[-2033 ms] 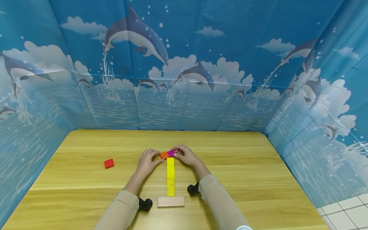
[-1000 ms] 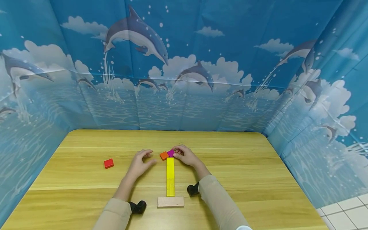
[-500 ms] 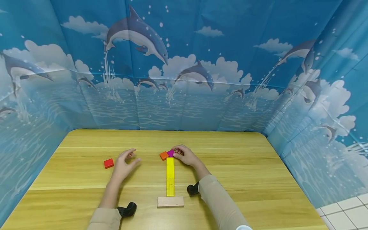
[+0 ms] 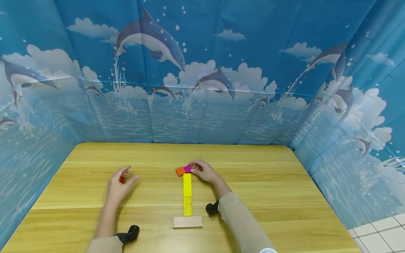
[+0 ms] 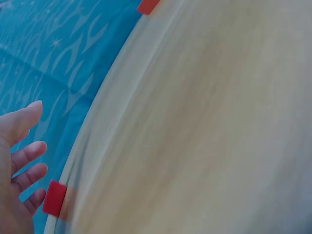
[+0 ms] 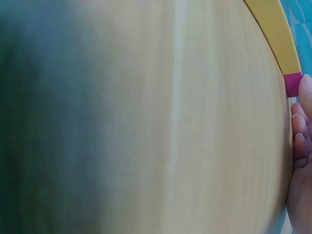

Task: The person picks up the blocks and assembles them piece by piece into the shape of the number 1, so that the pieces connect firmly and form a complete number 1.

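In the head view my left hand (image 4: pixel 117 186) hovers over the red block (image 4: pixel 122 180), thumb spread away from the fingers and nothing gripped. The left wrist view puts that red block (image 5: pixel 54 198) right beside the little finger. My right hand (image 4: pixel 205 172) pinches the purple block (image 4: pixel 188 168) at the far end of a row of toy blocks. In the right wrist view the thumb lies against the purple block (image 6: pixel 292 84). An orange block (image 4: pixel 180 171) meets the purple one at its left. Below them run two yellow blocks (image 4: pixel 187 185) end to end.
A pale wooden block (image 4: pixel 187 222) lies crosswise at the near end of the yellow row. Both wrists carry black camera mounts (image 4: pixel 129 234). The wooden table (image 4: pixel 253 225) backs onto a blue dolphin curtain (image 4: pixel 202 116).
My left hand has let go of the orange block and moved left to the red block, which it now partly covers. The right hand has stayed at the purple block.
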Demonstrator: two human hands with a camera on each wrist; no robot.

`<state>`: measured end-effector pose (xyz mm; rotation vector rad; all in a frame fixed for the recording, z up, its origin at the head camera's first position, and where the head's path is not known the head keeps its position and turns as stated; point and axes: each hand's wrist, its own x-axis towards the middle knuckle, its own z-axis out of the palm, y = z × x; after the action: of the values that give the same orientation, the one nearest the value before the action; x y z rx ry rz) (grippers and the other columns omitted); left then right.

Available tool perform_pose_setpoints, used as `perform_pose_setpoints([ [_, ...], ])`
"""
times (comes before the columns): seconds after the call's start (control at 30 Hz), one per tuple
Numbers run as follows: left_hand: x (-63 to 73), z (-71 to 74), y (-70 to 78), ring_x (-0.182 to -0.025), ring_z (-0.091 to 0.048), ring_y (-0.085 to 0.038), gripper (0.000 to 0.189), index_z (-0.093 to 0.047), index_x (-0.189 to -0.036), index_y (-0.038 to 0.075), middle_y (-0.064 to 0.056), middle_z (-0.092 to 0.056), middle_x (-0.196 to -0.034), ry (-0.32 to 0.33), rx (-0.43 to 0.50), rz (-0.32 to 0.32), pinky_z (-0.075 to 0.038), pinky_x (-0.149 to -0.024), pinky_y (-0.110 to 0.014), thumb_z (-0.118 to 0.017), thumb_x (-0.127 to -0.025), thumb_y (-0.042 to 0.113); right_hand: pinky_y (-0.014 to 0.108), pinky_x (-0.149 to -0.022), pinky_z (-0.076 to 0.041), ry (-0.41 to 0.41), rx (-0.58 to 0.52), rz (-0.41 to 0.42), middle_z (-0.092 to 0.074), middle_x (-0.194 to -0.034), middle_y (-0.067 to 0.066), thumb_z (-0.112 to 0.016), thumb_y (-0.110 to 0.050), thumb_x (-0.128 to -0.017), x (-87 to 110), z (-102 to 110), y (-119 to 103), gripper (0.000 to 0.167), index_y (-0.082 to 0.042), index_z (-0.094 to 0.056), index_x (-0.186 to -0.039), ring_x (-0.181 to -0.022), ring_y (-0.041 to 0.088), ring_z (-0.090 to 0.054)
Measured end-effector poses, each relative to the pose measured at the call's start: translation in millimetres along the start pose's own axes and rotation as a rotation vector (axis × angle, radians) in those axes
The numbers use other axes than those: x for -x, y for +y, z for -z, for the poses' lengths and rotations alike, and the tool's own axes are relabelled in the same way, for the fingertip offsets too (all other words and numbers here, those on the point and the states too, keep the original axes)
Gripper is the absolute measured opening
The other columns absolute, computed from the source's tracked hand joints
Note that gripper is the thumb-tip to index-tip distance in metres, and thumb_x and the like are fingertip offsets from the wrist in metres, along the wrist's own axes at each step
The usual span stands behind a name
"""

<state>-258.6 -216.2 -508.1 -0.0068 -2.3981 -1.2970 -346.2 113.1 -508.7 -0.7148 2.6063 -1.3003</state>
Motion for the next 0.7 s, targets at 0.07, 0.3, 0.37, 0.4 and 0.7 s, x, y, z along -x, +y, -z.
perform_pose_setpoints([
  [0.07,0.7,3.8,-2.2,-0.083,-0.052,-0.026,0.049,-0.056,-0.118,0.000,-0.016,-0.060,-0.095,0.019,-0.002,0.019,-0.040,-0.069,-0.017,-0.075,-0.075,0.013,0.025,-0.073,-0.040,0.001,0.000,-0.002,-0.052,-0.093,0.006,-0.055,-0.009,-0.091,-0.1,0,0,0.025,-0.002,-0.058,-0.114,-0.080,0.015,-0.045],
  [0.3,2.2,16.5,-7.8,-0.084,-0.047,-0.018,0.049,-0.057,-0.118,-0.001,-0.016,-0.061,-0.096,0.075,0.011,0.045,-0.038,-0.072,-0.014,-0.076,-0.073,0.008,0.027,-0.073,-0.040,0.003,-0.005,-0.009,-0.052,-0.094,0.006,-0.055,-0.011,-0.091,-1.3,0,3,0.024,-0.003,-0.058,-0.114,-0.081,0.015,-0.045],
  [0.37,2.5,19.7,-9.5,-0.085,-0.047,-0.018,0.049,-0.057,-0.117,-0.002,-0.017,-0.061,-0.096,0.088,0.015,0.049,-0.038,-0.074,-0.015,-0.076,-0.073,0.007,0.026,-0.073,-0.040,0.002,-0.004,-0.011,-0.052,-0.094,0.006,-0.055,-0.010,-0.091,-1.5,0,3,0.024,-0.003,-0.058,-0.114,-0.081,0.015,-0.045],
  [0.4,2.7,21.2,-10.3,-0.085,-0.047,-0.018,0.050,-0.057,-0.117,-0.002,-0.017,-0.061,-0.096,0.095,0.011,0.052,-0.039,-0.075,-0.015,-0.076,-0.072,0.006,0.026,-0.073,-0.040,0.001,-0.003,-0.013,-0.052,-0.094,0.006,-0.055,-0.010,-0.091,-1.5,0,3,0.024,-0.003,-0.058,-0.114,-0.081,0.015,-0.045],
  [0.7,7.4,33.3,-13.9,-0.084,-0.046,-0.011,0.053,-0.056,-0.119,-0.001,-0.017,-0.060,-0.099,0.111,-0.003,0.123,-0.037,-0.079,-0.023,-0.076,-0.071,0.003,0.026,-0.073,-0.040,-0.003,-0.006,-0.017,-0.051,-0.094,0.006,-0.056,-0.009,-0.090,-1.6,1,1,0.025,-0.002,-0.058,-0.114,-0.081,0.015,-0.045],
])
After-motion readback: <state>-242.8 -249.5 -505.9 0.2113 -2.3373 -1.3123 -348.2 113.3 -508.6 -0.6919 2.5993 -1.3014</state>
